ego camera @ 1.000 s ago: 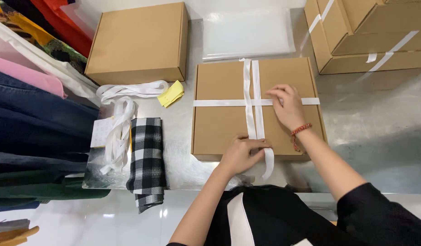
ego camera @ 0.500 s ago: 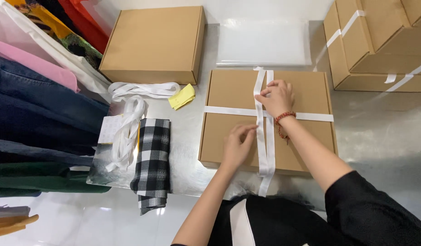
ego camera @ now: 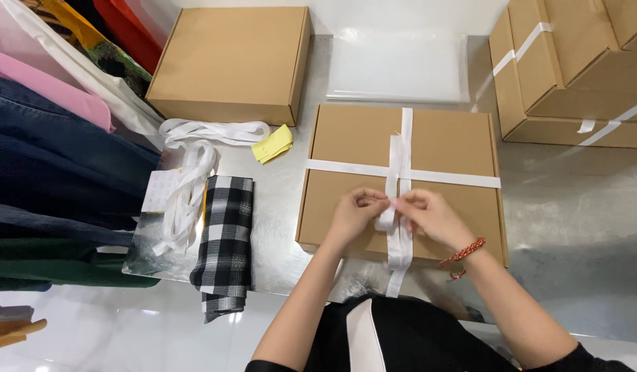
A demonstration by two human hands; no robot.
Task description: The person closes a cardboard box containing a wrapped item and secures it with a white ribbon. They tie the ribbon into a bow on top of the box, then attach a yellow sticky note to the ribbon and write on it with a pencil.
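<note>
At the far left, soft folded clothes (ego camera: 49, 172) lie stacked in pink, dark denim blue and green, their edges rounded and limp. Just right of them a loose tangle of white ribbon (ego camera: 191, 186) trails over a clear plastic bag (ego camera: 149, 251), and beside that lies a folded black-and-white checked cloth (ego camera: 225, 248), long and narrow, hanging slightly over the edge of the table (ego camera: 573, 207), which is shiny, brushed metal. Above the cloth a flat, plain cardboard box (ego camera: 232, 62) sits closed, with a small yellow slip (ego camera: 273, 143) near its front corner. In the middle of the table, directly before the person, lies the tied box (ego camera: 353, 138): flat, square, matte brown cardboard, crossed by a smooth white band (ego camera: 446, 178) running side to side and another running front to back, the two meeting near the centre. The left hand (ego camera: 353, 217) and right hand (ego camera: 432, 217) meet over the box's near half, both pinching the band's loose ends between fingertips where they touch; one end hangs down over the front edge. A red braided bracelet (ego camera: 461, 253) circles the right wrist. Behind the box lies a flat, glossy, clear sleeve (ego camera: 397, 65). At the far right, more banded cartons (ego camera: 573, 69) are stacked.
</note>
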